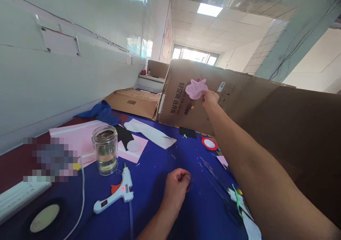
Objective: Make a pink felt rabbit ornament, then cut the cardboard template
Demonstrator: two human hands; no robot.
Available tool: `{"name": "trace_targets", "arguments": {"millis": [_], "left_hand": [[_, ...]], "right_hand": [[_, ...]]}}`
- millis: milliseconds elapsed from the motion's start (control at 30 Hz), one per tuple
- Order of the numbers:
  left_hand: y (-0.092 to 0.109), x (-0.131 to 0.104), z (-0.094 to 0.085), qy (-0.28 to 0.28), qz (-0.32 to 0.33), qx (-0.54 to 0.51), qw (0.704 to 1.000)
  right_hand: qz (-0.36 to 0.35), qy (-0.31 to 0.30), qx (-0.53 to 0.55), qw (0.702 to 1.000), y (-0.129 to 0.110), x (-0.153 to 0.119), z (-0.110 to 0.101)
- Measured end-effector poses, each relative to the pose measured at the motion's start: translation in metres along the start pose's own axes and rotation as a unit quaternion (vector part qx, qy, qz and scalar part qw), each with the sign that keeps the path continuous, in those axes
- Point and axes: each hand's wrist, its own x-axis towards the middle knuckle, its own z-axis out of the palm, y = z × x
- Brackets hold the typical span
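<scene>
My right hand [211,100] reaches far forward and pinches the lower right edge of a pink scalloped piece [196,89] with pointed ears, held up against the cardboard panel [237,105]. A dark reddish item [189,107] shows on the cardboard just below it. My left hand [179,185] hovers low over the blue table surface [157,169], its fingers curled together; whether they hold anything small cannot be made out. Left of that hand lies a white glue gun [117,193] with an orange trigger and a lit red light.
A glass jar [105,154] with liquid stands at left, by pink sheets [71,137] and blue cloth [102,112]. Scissors [221,188] lie at right, near a red ring-shaped piece [209,143]. A white cable [83,193] crosses the left side.
</scene>
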Motion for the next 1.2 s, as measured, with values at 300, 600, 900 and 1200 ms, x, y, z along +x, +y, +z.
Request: {"name": "trace_targets", "arguments": {"millis": [300, 600, 900, 1200], "left_hand": [[0.008, -0.001, 0.003, 0.008, -0.009, 0.000, 1.000], [0.006, -0.001, 0.001, 0.007, 0.052, 0.034, 0.998], [0.012, -0.003, 0.000, 0.016, 0.065, 0.033, 0.997], [0.013, -0.002, -0.004, 0.027, 0.072, 0.054, 0.996]], "right_hand": [[0.036, 0.038, -0.034, 0.998, -0.007, -0.074, -0.063], [0.016, -0.199, -0.149, 0.969, 0.030, -0.268, -0.192], [-0.063, -0.210, -0.297, 0.929, 0.082, -0.319, -0.229], [-0.084, -0.259, -0.359, 0.893, 0.093, -0.326, -0.229]]}}
